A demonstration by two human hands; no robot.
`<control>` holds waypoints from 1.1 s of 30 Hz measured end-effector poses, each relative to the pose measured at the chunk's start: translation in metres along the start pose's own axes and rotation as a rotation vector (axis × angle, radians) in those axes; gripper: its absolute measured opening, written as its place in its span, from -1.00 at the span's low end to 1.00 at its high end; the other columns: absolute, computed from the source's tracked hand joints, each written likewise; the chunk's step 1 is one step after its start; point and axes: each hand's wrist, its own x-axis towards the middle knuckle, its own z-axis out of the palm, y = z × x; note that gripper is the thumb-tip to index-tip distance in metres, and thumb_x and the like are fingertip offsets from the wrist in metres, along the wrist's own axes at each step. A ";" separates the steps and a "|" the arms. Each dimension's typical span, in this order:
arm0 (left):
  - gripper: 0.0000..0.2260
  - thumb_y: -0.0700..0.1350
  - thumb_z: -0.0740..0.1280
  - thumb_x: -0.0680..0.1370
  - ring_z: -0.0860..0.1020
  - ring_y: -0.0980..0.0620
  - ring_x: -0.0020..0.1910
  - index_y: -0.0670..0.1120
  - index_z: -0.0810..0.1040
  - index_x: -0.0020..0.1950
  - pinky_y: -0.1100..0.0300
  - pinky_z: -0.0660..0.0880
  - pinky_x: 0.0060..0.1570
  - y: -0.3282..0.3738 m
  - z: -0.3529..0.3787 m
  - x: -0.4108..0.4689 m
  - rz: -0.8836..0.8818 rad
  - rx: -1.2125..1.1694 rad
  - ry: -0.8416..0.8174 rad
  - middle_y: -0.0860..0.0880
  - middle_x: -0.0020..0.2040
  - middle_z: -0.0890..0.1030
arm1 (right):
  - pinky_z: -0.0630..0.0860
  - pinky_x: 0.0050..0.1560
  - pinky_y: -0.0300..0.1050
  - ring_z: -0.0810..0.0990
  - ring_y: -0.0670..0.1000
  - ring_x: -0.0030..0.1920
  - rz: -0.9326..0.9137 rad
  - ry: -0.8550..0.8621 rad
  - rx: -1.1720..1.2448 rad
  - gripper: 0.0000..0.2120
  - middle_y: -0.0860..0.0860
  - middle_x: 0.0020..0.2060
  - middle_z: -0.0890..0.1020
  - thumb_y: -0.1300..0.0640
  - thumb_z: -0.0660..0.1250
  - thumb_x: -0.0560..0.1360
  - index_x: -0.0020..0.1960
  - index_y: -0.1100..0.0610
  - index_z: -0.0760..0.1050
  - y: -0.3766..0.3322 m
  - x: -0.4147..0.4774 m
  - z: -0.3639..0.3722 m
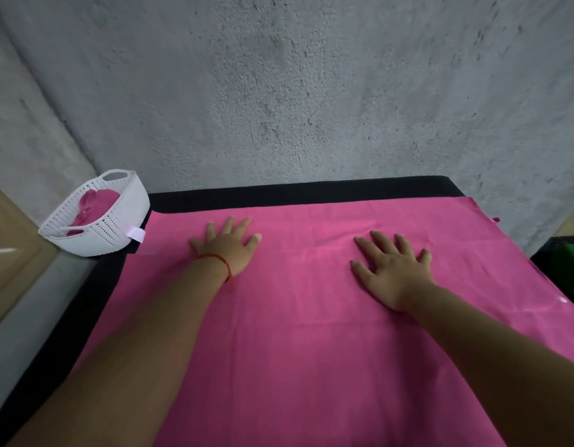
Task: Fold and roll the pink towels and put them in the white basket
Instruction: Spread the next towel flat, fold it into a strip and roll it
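Note:
A large pink towel [305, 333] lies spread flat over the black table [279, 193], covering most of it. My left hand [226, 245] presses on the towel's far left part with fingers straight and spread; a red string circles its wrist. My right hand [392, 269] lies flat on the towel's far right part, fingers spread as well. At the table's far left corner stands the white basket [117, 227] with perforated walls. A rolled pink towel [95, 204] sits inside it.
A rough grey concrete wall [311, 91] rises right behind the table. A tan wooden panel [8, 240] stands at the left. A green and black object [569, 262] sits past the table's right edge. A white tag [136, 234] hangs by the basket.

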 end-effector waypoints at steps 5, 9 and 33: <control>-0.58 0.13 0.04 0.69 0.50 -0.25 0.34 0.03 0.51 0.42 -0.21 0.45 0.35 -0.041 -0.017 0.000 0.016 -0.074 0.238 -0.11 0.43 0.52 | 0.03 0.50 0.53 0.02 0.15 0.67 -0.004 0.073 0.010 -0.27 -0.19 0.68 0.06 -0.54 -0.21 0.51 0.64 -0.36 -0.04 -0.002 0.000 0.004; -0.61 -0.14 0.16 0.65 0.52 -0.28 0.36 -0.15 0.44 0.48 -0.14 0.46 0.37 -0.112 -0.056 0.048 -0.188 0.203 0.114 -0.23 0.40 0.50 | 0.01 0.51 0.52 -0.01 0.14 0.68 -0.003 0.086 0.006 -0.25 -0.18 0.69 0.04 -0.53 -0.26 0.50 0.65 -0.35 -0.07 -0.004 -0.002 0.007; -0.60 -0.14 0.23 0.61 0.43 -0.35 0.29 -0.10 0.39 0.46 -0.25 0.47 0.22 -0.083 -0.025 0.037 -0.027 -0.013 0.569 -0.16 0.45 0.40 | 0.06 0.52 0.47 0.04 0.14 0.67 0.001 0.123 -0.024 -0.28 -0.18 0.68 0.06 -0.51 -0.22 0.54 0.66 -0.32 -0.06 -0.005 -0.002 0.010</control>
